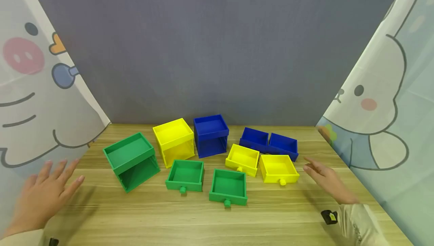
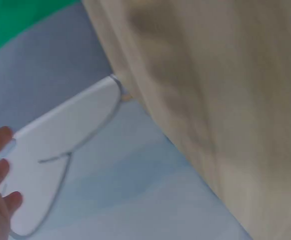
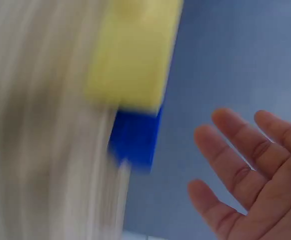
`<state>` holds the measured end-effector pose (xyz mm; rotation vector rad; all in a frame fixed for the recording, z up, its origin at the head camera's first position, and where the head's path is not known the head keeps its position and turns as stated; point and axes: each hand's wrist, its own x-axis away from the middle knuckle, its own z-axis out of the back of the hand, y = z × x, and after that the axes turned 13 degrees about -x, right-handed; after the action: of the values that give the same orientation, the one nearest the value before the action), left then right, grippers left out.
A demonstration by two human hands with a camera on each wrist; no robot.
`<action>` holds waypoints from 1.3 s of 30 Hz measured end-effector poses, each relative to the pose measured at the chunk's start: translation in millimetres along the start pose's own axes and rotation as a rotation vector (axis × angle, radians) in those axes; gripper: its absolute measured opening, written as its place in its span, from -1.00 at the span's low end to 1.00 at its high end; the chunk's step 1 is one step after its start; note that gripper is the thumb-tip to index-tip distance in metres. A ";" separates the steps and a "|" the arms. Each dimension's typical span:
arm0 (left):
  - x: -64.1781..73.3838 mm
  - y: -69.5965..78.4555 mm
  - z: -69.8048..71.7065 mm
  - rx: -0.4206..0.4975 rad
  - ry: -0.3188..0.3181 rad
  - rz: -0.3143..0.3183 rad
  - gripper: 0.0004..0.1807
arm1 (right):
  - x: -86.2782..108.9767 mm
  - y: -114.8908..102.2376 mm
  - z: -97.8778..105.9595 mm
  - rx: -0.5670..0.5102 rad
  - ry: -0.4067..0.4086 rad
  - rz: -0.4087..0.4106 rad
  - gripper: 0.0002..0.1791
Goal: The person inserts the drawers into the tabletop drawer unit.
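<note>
While the left hand [image 1: 45, 195] hangs with its fingers spread, left of the green cabinet [image 1: 135, 160], the right hand [image 1: 327, 180] is well apart from it, fingers loosely stretched out just beside a yellow drawer [image 1: 279, 166]. Between them on the wooden table [image 1: 203, 225] I can see two green drawers [image 1: 228, 185] up front, then another yellow drawer [image 1: 242, 157]. Behind those it's a yellow cabinet [image 1: 178, 141], a blue cabinet [image 1: 214, 134] and two blue drawers [image 1: 283, 143], with a grey backdrop [image 1: 217, 50] past it all.
</note>
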<state>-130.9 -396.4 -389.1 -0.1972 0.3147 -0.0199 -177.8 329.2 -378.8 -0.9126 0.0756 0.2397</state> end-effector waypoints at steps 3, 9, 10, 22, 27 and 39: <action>-9.3 6.8 8.6 0.167 -0.100 0.008 -0.24 | -5.2 -14.0 -13.0 -0.158 -0.035 0.018 -0.47; -27.2 26.3 22.3 0.519 -0.327 0.044 -0.21 | -20.8 -36.6 -41.3 -0.438 -0.197 0.015 -0.49; -29.2 29.2 23.5 0.545 -0.340 0.050 -0.21 | -23.1 -41.2 -45.5 -0.464 -0.221 0.008 -0.48; -40.1 54.5 22.5 0.729 -0.254 0.103 -0.26 | -31.7 -97.6 -110.5 -0.698 -0.485 0.013 -0.51; -41.1 57.3 21.7 0.736 -0.263 0.130 -0.24 | -27.4 -114.6 -140.1 -0.760 -0.572 0.062 -0.49; -45.5 60.5 18.8 0.639 -0.269 0.122 -0.21 | -32.6 -138.8 -204.0 -0.853 -0.645 -0.081 -0.62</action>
<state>-169.0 -331.2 -369.6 0.4512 0.0408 0.0269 -169.1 80.8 -390.6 -1.6338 -0.7090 0.4972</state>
